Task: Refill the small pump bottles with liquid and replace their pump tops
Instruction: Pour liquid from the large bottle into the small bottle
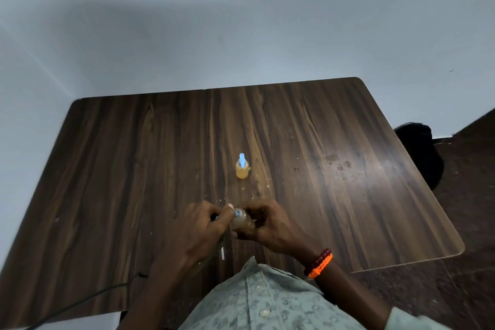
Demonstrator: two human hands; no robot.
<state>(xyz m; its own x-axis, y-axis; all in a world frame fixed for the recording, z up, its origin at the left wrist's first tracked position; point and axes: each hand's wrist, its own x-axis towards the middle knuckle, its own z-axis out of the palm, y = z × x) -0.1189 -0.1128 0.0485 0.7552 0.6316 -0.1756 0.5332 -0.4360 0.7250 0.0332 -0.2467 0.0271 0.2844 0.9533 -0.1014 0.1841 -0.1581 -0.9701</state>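
Mostly hidden: a small clear bottle, tilted, near the front middle of the tabletop, wrapped by both hands so only its shoulder and part of its side show. Hard to tell how much liquid inside; a pale amber tint at most. Blue pump top just peeking out at the bottle's neck, the rest covered by the left hand. Left fingers curled together and clamped on the pump top, thumb tip pressed beside the blue part. Right hand closed around the bottle body, fingers folded over it from the right. Impossible to say whether the bottle touches the wood or hangs just above it. Something thin and pale sticking out below the left palm, too blurred to name.

Farther back, well apart from the hands, standing upright near the centre: a second small bottle with orange-yellow liquid and a light blue pump top in place.

Beaded dark red and orange bracelets on the right wrist. Patterned pale green shirt cut off by the lower edge. Dark cable trailing across the near left corner.

Dark wood-grain surface with rounded corners, scattered crumbs and dull smudges toward the right. Plain pale grey walls behind, dark floor at right, a black shape past the right edge, unclear.
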